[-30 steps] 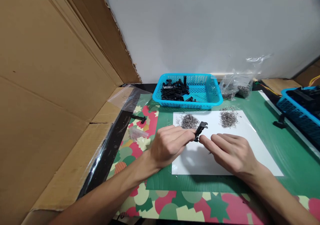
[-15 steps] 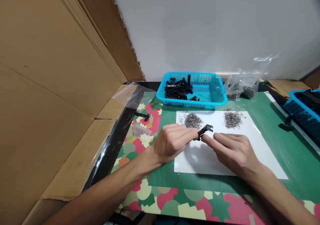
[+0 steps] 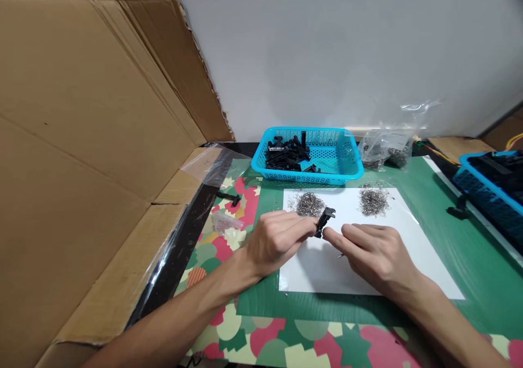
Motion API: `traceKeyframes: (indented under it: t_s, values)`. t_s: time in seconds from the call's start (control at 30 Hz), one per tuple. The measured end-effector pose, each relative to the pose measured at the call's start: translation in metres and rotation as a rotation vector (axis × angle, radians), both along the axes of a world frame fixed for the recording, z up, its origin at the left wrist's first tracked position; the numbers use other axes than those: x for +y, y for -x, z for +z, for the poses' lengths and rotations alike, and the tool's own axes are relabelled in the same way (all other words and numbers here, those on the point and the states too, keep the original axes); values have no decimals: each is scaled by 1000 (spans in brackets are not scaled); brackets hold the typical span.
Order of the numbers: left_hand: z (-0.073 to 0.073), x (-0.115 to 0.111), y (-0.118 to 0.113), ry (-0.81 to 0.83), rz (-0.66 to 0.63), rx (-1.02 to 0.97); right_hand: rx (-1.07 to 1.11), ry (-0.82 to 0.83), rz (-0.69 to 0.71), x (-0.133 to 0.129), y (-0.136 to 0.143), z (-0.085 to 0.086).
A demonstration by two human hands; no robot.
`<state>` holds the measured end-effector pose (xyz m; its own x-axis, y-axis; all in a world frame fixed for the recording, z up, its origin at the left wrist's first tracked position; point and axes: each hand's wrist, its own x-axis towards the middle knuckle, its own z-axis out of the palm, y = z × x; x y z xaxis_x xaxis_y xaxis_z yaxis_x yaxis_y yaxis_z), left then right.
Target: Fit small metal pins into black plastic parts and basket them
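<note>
My left hand (image 3: 278,240) is closed round a black plastic part (image 3: 326,220), its forked end pointing up and to the right. The part is held above a white sheet (image 3: 310,272). My right hand (image 3: 376,253) is beside it, index finger stretched to the part's lower end, the other fingers curled in. Under those fingers a small metal piece (image 3: 340,256) pokes out; the rest of it is hidden by the hand. Behind the hands, two piles of tiny metal pieces lie on the sheet, a left pile (image 3: 309,204) and a right pile (image 3: 373,201).
A blue basket (image 3: 355,173) with black plastic parts stands at the back. Clear bags (image 3: 384,147) of metal pieces sit beside it. Another blue basket (image 3: 474,178) is at right, a loose black part (image 3: 458,209) near it. Cardboard (image 3: 81,139) walls the left side.
The black part has been turned a little more upright in my left hand. My right fingertip stays close at its lower end. The view has shifted slightly.
</note>
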<state>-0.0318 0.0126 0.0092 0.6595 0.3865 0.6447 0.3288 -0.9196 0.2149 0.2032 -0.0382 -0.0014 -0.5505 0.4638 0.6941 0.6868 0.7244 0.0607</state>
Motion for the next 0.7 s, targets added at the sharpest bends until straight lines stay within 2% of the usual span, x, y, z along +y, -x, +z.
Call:
traceKeyframes:
  t_s: [0.4, 0.7]
  values:
    - [1, 1, 2, -14, -55, 38, 12, 30, 16, 0, -1, 0]
    - [1, 0, 1, 53, -93, 1, 190, 191, 27, 2, 0, 1]
